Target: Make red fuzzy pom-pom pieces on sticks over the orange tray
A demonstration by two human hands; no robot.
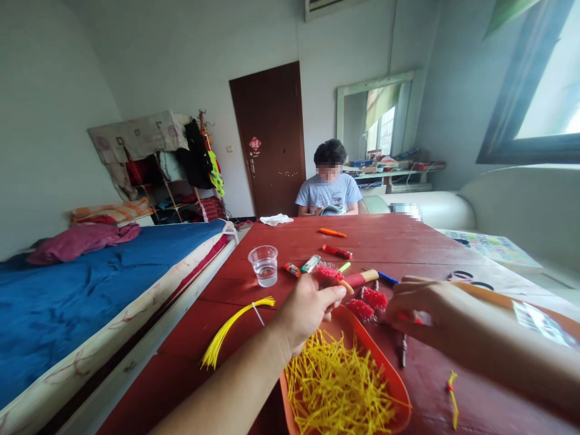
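Your left hand (301, 308) is closed, thumb against forefinger, apparently pinching the base of a red-topped bundle (330, 273) above the far edge of the tray; a pale tip (347, 287) shows just beyond the thumb, and whether it belongs to the bundle you cannot tell from here; your right hand (426, 302) is blurred, fingers curled downward to the right of the tray, with something red under them, and whether they pinch it cannot be told

For a clean hold, grip low and lightly, so the red heads are not crushed; brace the left wrist so the bundle stays steady, and bring the right fingertips in from the side, clear of the other red clusters (374, 297), which lie between your hands and could snag

Around them, the orange tray (405, 402) sits near you, heaped with yellow strands (339, 386); a forearm dragged low could pull some out; a tied yellow bundle (235, 326) lies left, a short yellow piece (452, 399) near right; beyond are a red-wrapped stick (362, 278), a blue pen (387, 278) and lighters (311, 263); the clear plastic cup (264, 269) of liquid stands far left of the tray, so swing the left elbow wide of it; across the table (421, 241) a person (328, 190) sits with a book
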